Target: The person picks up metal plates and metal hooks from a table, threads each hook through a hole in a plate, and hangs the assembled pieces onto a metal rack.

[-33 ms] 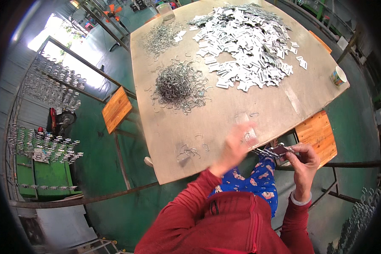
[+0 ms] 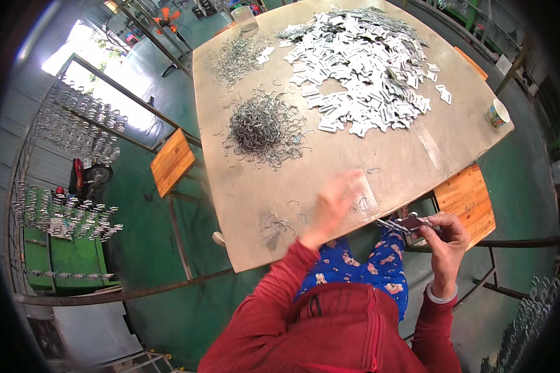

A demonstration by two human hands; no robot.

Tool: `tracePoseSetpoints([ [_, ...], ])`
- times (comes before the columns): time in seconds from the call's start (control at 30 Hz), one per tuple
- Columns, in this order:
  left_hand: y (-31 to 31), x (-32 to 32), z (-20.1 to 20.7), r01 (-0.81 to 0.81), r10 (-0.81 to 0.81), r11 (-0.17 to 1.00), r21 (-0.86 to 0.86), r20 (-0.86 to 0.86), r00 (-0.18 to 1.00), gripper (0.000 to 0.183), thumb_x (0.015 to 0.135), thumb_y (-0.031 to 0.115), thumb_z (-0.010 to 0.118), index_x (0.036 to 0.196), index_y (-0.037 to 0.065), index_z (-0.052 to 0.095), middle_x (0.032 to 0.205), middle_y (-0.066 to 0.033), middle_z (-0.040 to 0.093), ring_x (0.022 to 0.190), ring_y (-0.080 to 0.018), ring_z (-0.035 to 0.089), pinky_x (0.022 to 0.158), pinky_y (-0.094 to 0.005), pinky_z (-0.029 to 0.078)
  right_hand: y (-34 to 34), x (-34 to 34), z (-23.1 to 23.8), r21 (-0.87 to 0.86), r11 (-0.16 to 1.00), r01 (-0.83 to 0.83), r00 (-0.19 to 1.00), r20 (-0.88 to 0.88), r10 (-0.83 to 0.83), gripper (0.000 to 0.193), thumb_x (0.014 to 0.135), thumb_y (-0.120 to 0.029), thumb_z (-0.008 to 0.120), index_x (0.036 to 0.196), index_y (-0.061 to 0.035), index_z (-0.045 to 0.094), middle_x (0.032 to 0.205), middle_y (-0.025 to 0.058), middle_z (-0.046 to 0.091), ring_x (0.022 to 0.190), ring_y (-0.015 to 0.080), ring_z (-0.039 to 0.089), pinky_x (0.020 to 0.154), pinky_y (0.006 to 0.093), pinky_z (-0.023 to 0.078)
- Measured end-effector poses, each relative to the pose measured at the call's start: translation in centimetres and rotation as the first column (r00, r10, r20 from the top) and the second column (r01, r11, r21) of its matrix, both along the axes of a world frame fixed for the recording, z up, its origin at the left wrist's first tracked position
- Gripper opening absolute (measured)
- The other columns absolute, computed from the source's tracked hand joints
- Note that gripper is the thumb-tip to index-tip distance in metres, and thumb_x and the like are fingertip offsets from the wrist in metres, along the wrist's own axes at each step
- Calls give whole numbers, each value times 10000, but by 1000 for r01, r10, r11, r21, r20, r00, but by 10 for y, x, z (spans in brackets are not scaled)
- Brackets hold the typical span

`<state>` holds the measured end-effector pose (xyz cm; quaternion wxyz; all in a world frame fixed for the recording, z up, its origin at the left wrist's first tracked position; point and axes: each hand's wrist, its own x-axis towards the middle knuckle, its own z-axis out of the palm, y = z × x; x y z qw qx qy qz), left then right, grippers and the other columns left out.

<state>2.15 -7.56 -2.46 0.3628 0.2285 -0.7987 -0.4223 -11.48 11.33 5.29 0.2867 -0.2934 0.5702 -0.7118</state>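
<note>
My left hand (image 2: 331,210) is over the near part of the table, smeared by motion, so its fingers cannot be made out. Close by it lie a clear film patch (image 2: 358,190) and a few loose wire hooks (image 2: 363,204). Beyond the table's near edge, my right hand (image 2: 448,239) is closed, thumb and fingers pinching a small flat metal plate (image 2: 412,222) with a dark reddish-brown face. Thin wire-like metal parts (image 2: 387,224) stick out from the plate toward the table edge. More bent wire hooks (image 2: 277,225) lie loose near the table's left front corner.
A large heap of flat metal plates (image 2: 370,74) covers the far table. Left of it lie a dense pile of wire hooks (image 2: 258,127) and a looser scatter (image 2: 236,57). A paper cup (image 2: 497,114) stands at the right corner. Wooden stools (image 2: 173,163) flank the table (image 2: 392,149).
My left hand has shifted a little to the left over the table, uncovering more of the film patch. The right hand and its metal plate stay almost where they were.
</note>
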Motion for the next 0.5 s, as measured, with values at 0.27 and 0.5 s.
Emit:
tracePoseSetpoints([
  [0.27, -155, 25, -73, -77, 476, 728, -682, 421, 772, 98, 781, 168, 615, 820, 81, 640, 841, -94, 571, 874, -294, 533, 751, -398, 439, -1, -5, -13, 22, 1000, -7, 1000, 17, 7, 139, 757, 113, 629, 871, 49, 582, 820, 72, 588, 703, 155, 618, 615, 251, 523],
  [0.5, -163, 10, -54, 154, 355, 685, -712, 510, 783, 41, 792, 107, 540, 818, 79, 554, 902, -91, 535, 921, -263, 512, 774, -407, 414, 6, -11, -7, 39, 999, -11, 998, -66, 14, 146, 760, 96, 638, 892, 55, 590, 847, 88, 604, 729, 150, 617, 640, 260, 535],
])
